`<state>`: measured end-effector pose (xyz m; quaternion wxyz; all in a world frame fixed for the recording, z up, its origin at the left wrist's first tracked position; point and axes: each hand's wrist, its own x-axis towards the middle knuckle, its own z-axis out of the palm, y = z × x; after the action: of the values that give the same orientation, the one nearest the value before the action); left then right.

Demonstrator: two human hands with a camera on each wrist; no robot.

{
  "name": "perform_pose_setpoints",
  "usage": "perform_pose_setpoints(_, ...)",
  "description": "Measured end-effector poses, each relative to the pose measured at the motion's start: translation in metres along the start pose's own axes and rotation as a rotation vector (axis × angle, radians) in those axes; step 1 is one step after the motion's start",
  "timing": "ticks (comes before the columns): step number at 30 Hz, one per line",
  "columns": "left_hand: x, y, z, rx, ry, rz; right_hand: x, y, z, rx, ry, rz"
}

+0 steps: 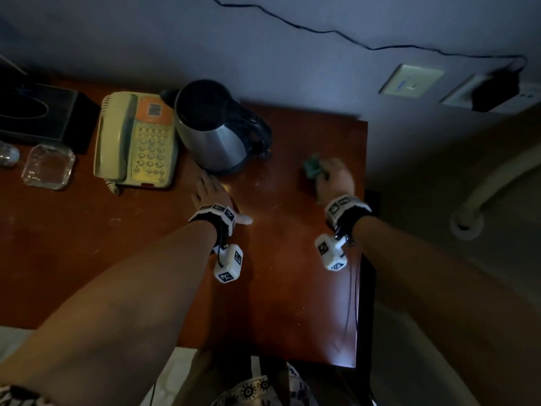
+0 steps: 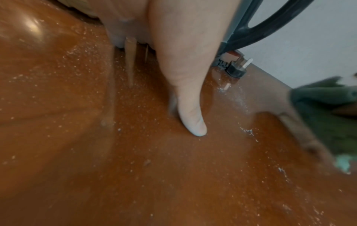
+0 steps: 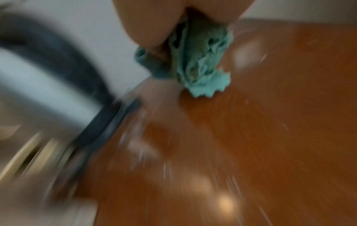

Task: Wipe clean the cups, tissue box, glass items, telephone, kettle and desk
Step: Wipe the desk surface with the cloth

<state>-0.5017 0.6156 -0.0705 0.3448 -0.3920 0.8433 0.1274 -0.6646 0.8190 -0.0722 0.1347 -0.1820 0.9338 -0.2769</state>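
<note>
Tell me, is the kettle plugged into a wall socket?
No, the kettle is unplugged: its plug lies on the desk with bare prongs showing.

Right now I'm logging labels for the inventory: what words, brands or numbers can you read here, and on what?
None can be read.
telephone: keypad and orange label too blurred.
wall plate: small blue mark, illegible.
wrist markers: black-and-white patterns, no words.
kettle: no label visible.
</note>
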Motion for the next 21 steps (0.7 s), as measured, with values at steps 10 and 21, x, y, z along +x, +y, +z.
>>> perform_pose_setpoints(10,0.009,-0.005,0.006,-0.003,0.013,0.028,0.054,-0.026,0.035,-0.157,-0.189,-0.183)
perform_pose_setpoints(21,0.007,-0.003,0.005,-0.028,0.016,0.019,0.019,-0.015,0.011,-0.183,-0.324,-0.4)
